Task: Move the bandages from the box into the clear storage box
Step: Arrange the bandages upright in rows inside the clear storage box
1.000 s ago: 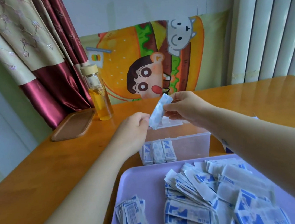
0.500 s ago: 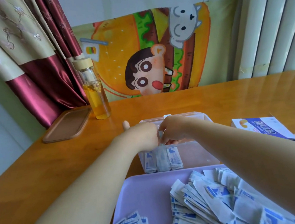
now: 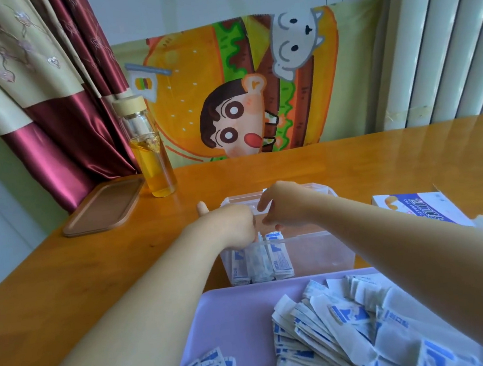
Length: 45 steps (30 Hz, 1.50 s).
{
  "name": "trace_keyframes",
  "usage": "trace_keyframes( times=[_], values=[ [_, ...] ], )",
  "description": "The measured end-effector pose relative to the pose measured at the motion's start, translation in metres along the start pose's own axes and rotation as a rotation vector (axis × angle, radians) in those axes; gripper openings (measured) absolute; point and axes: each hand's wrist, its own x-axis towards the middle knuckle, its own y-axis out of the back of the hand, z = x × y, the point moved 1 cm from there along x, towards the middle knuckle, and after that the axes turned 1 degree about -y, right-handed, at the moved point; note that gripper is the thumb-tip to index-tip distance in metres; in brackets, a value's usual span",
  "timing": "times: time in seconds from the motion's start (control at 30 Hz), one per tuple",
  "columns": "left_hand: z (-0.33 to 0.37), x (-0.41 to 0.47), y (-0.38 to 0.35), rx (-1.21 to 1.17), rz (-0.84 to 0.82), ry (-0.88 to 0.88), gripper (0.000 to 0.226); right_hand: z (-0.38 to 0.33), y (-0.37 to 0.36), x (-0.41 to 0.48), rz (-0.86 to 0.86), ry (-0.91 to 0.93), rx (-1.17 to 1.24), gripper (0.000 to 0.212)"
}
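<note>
While both hands met over the transparent plastic storage box (image 3: 317,254) at the centre of the orange wooden table (image 3: 65,287), three blue-and-white wrapped bandages (image 3: 258,260) stood upright against its 9 o'clock end. The left hand (image 3: 227,226) reached down onto them with the thumb stuck out towards 12 o'clock; its fingers were hidden behind the knuckles, so their grip could not be told. The right hand (image 3: 286,207) hovered just beside it, fingers curled and tips drawn together; what they pinched could not be made out. At 6 o'clock a lilac plastic tray (image 3: 234,319) carried a loose heap of wrapped bandages (image 3: 356,329). At 3 o'clock lay the white-and-blue cardboard bandage box (image 3: 417,208).
</note>
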Motion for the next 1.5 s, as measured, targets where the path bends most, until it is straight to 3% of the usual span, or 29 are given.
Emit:
trace_keyframes(
  times=[0.13,0.27,0.33,0.4,0.5,0.63,0.73,1.0,1.2,1.5],
  values=[
    [0.002,-0.012,0.006,-0.059,0.147,-0.032,0.04,-0.001,0.016,-0.025,0.166,0.041,0.08,0.026],
    [0.006,-0.051,0.005,-0.18,0.491,-0.13,0.036,0.002,0.023,-0.077,0.36,0.12,0.162,0.017],
    [0.008,-0.079,-0.005,-0.291,0.622,-0.236,0.031,0.006,0.018,-0.108,0.326,0.15,0.148,0.01],
    [0.011,-0.103,-0.018,-0.404,0.564,-0.345,0.026,0.013,0.005,-0.134,0.178,0.147,0.077,0.009],
    [0.019,-0.12,-0.042,-0.381,0.306,-0.399,0.016,0.024,-0.018,-0.157,0.001,0.093,-0.073,0.025],
    [0.026,-0.134,-0.065,-0.233,0.163,-0.381,0.011,0.037,-0.047,-0.168,-0.019,0.006,-0.113,0.052],
    [0.027,-0.143,-0.075,-0.191,0.111,-0.368,0.029,0.042,-0.049,-0.174,0.023,-0.03,-0.057,0.046],
    [0.009,-0.155,-0.089,-0.354,0.283,-0.221,0.028,0.044,-0.043,-0.193,0.088,-0.015,-0.021,0.024],
    [-0.009,-0.17,-0.098,-0.354,0.385,-0.013,0.033,0.05,-0.033,-0.2,0.314,-0.082,0.094,0.021],
    [-0.009,-0.181,-0.105,-0.271,0.25,0.097,0.06,0.05,-0.031,-0.216,0.314,-0.013,0.243,0.02]
  ],
)
